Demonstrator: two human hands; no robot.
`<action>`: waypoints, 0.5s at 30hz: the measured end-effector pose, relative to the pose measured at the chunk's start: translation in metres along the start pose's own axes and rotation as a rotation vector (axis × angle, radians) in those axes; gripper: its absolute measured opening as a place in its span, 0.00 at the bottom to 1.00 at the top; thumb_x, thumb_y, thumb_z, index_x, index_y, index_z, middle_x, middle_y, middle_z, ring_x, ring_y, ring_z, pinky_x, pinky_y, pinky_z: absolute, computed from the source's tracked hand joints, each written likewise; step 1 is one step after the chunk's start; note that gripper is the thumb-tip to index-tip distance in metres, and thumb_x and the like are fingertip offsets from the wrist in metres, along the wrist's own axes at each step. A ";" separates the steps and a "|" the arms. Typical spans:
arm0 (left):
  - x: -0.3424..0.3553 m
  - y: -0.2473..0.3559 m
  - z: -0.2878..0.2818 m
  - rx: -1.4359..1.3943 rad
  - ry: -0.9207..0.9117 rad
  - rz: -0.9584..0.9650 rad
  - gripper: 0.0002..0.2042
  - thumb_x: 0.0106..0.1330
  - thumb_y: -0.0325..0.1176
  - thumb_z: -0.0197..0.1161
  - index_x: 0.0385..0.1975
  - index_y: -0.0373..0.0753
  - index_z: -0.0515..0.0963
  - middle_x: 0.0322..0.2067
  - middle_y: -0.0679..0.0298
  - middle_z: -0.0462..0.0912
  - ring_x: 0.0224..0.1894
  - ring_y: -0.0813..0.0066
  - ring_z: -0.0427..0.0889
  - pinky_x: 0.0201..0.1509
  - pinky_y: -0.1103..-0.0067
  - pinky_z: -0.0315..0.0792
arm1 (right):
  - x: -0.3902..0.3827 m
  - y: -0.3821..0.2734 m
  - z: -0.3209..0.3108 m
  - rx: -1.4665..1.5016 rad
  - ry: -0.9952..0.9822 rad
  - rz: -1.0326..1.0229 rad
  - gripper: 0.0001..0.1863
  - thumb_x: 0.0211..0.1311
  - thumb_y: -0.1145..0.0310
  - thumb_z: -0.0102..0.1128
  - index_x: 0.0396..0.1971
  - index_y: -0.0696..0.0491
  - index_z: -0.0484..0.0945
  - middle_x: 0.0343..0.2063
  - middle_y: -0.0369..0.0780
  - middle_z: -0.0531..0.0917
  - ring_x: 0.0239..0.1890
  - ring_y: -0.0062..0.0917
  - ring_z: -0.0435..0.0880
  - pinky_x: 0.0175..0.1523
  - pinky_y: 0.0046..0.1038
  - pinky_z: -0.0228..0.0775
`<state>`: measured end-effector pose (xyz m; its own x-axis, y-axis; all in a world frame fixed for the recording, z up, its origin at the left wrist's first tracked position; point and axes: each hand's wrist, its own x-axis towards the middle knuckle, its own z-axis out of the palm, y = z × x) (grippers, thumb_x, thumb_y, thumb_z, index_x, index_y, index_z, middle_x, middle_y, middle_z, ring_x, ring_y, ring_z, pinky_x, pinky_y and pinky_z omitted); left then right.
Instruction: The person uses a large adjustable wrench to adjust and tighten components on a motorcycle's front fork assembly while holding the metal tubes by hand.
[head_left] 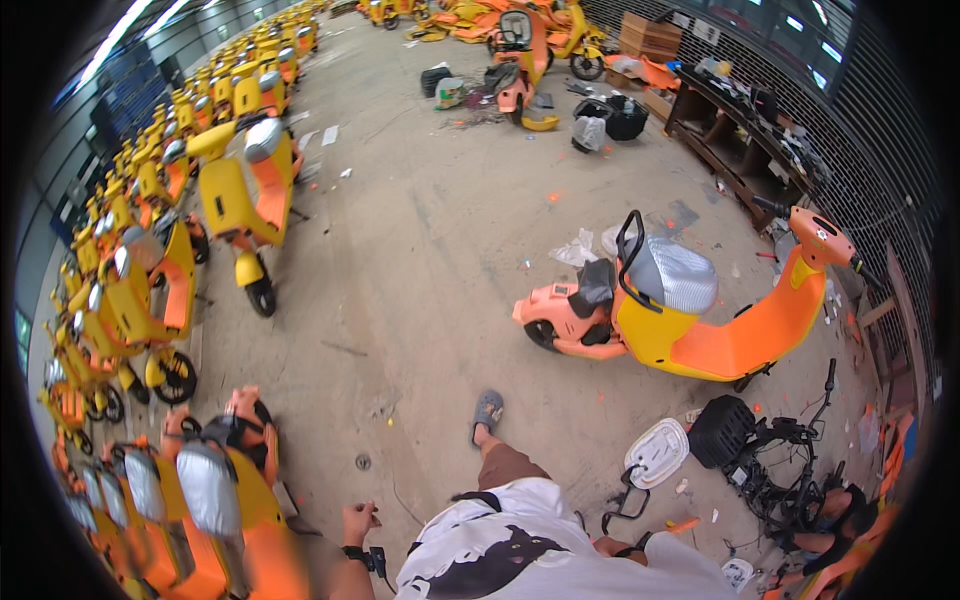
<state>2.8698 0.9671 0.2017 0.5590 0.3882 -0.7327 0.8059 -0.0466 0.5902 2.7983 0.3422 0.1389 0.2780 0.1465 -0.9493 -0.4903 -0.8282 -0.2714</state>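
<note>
My left hand point(360, 522) hangs low at my left side, its fingers curled in. Whatever those fingers hold, if anything, is too small to make out. A dark band with a small device point(365, 556) sits at that wrist. On the other side, my right hand point(608, 546) is close against my shirt, its fingers mostly hidden. To the right of my body lie a white plastic panel point(658, 453) and a bent black rail point(625, 505). Ahead on the right stands a yellow and orange scooter point(650, 325) with a silver-wrapped seat, apart from both hands.
Rows of yellow scooters point(150, 290) line the left, some close by point(210, 490). At lower right, a person point(835, 520) is beside a stripped black scooter frame point(780, 460) and black basket point(722, 431). A cluttered dark workbench point(735, 150) runs along the shutter wall.
</note>
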 end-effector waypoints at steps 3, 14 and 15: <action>0.063 0.092 0.026 0.111 0.004 0.112 0.10 0.64 0.28 0.55 0.38 0.27 0.75 0.24 0.52 0.79 0.17 0.65 0.80 0.20 0.73 0.78 | 0.076 -0.048 -0.068 -0.188 0.011 -0.207 0.12 0.49 0.60 0.58 0.26 0.52 0.83 0.27 0.42 0.84 0.30 0.35 0.82 0.36 0.34 0.72; 0.266 0.332 0.056 0.281 -0.479 0.105 0.09 0.56 0.24 0.56 0.35 0.28 0.77 0.24 0.51 0.83 0.22 0.63 0.83 0.27 0.73 0.78 | 0.009 -0.372 -0.407 0.968 0.829 -0.258 0.11 0.66 0.64 0.46 0.28 0.56 0.72 0.13 0.35 0.71 0.11 0.22 0.71 0.17 0.25 0.62; 0.298 0.324 0.049 0.867 -0.380 0.713 0.11 0.56 0.35 0.59 0.31 0.33 0.80 0.26 0.51 0.84 0.22 0.62 0.83 0.31 0.71 0.78 | 0.013 -0.372 -0.406 1.047 0.819 -0.262 0.11 0.66 0.64 0.46 0.29 0.55 0.72 0.13 0.34 0.70 0.10 0.21 0.70 0.17 0.25 0.62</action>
<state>3.3066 1.0227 0.1580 0.8399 -0.2698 -0.4709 0.0700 -0.8066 0.5869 3.3196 0.4327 0.2921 0.6872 -0.4304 -0.5853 -0.6391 0.0249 -0.7687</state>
